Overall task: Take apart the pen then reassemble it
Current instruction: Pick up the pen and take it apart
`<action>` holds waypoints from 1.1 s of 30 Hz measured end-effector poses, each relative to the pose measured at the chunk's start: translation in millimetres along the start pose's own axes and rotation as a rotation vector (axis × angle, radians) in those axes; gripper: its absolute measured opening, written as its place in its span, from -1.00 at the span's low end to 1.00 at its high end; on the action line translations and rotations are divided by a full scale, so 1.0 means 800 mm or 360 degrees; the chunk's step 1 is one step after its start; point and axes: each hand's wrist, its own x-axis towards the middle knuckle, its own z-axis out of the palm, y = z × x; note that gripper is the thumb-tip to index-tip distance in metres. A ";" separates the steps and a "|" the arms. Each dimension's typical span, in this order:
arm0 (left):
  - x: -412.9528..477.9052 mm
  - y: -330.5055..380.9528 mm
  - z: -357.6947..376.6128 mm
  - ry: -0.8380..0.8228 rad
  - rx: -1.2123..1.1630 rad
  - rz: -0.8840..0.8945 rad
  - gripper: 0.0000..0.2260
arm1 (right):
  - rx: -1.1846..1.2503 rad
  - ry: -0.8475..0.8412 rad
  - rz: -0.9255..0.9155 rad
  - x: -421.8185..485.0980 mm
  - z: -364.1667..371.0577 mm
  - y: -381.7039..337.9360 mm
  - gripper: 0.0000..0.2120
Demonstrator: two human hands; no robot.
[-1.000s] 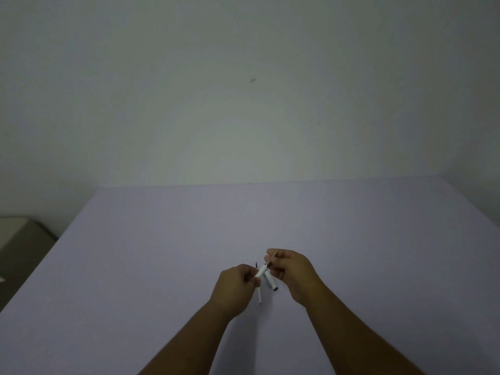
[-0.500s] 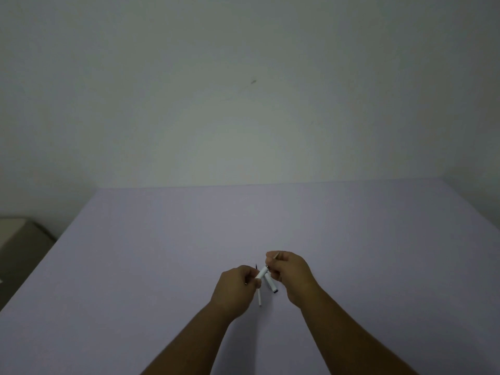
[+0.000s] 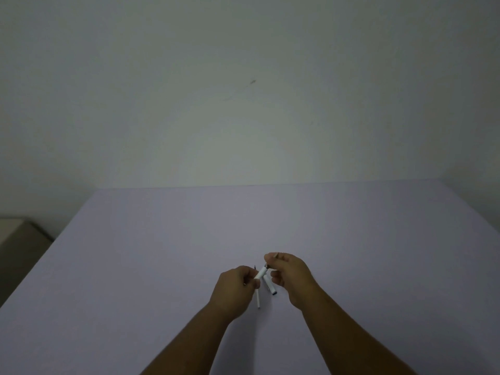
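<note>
My left hand [image 3: 236, 288] and my right hand [image 3: 290, 274] meet above the near middle of the lilac table [image 3: 162, 253]. Between them a short white pen barrel [image 3: 261, 273] slants up to the right; my left fingers pinch its lower end and my right fingertips grip a small dark part at its upper end. On the table just below lie a white pen cap with a dark end [image 3: 270, 287] and a thin white refill [image 3: 258, 300]. A thin dark piece pokes up beside my left fingers.
A plain pale wall [image 3: 243, 104] rises behind the table's far edge. At the left, past the table's edge, stands a low grey-beige piece of furniture [image 3: 19, 239]. The light is dim.
Both hands have stayed almost in place. My right hand has lifted and turned slightly at the barrel's upper end. The cap and refill on the table have not moved.
</note>
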 end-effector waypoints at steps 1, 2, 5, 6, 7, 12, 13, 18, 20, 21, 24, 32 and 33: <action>0.000 0.001 0.000 -0.0012 -0.0011 -0.0005 -0.86 | -0.0049 0.0023 -0.0022 0.001 0.000 0.000 -0.88; 0.000 0.001 0.000 -0.0027 -0.0023 -0.0009 -0.86 | -0.0050 0.0051 -0.0054 0.003 -0.001 -0.001 -0.85; 0.000 0.002 -0.001 -0.0060 -0.0048 -0.0017 -0.84 | 0.0131 0.0081 -0.0159 0.004 -0.006 -0.012 -0.79; 0.000 0.001 -0.002 -0.0080 -0.0088 -0.0019 -0.83 | 0.0149 0.0068 -0.0184 0.004 -0.009 -0.016 -0.77; 0.000 0.000 -0.003 -0.0108 -0.0147 -0.0014 -0.81 | 0.0120 0.0046 -0.0200 0.004 -0.010 -0.019 -0.76; 0.000 -0.002 -0.003 -0.0249 -0.0338 -0.0023 -0.69 | -0.0068 0.0033 -0.0246 0.007 -0.006 -0.020 -0.68; 0.000 -0.002 -0.003 -0.0260 -0.0374 -0.0041 -0.70 | -0.0060 0.0043 -0.0263 0.009 -0.006 -0.020 -0.68; 0.003 -0.017 0.000 -0.0300 -0.0474 -0.0173 -0.72 | 0.0297 0.0365 -0.0312 0.030 -0.012 -0.028 -0.75; 0.005 -0.025 0.004 -0.0286 -0.0519 -0.0243 -0.72 | 0.0152 0.0427 -0.0289 0.045 -0.021 -0.016 -0.82; 0.007 -0.028 0.007 -0.0281 -0.0536 -0.0274 -0.72 | -0.0099 0.0424 -0.0266 0.051 -0.025 -0.005 -0.87; 0.011 -0.038 0.017 -0.0282 -0.0541 -0.0328 -0.72 | -0.0954 0.0295 -0.0211 0.061 -0.032 0.034 -0.85; 0.020 -0.051 0.037 -0.0307 -0.0490 -0.0374 -0.72 | -0.1382 0.0218 -0.0287 0.067 -0.038 0.079 -0.73; 0.020 -0.053 0.038 -0.0307 -0.0489 -0.0378 -0.71 | -0.1373 0.0214 -0.0299 0.067 -0.038 0.081 -0.73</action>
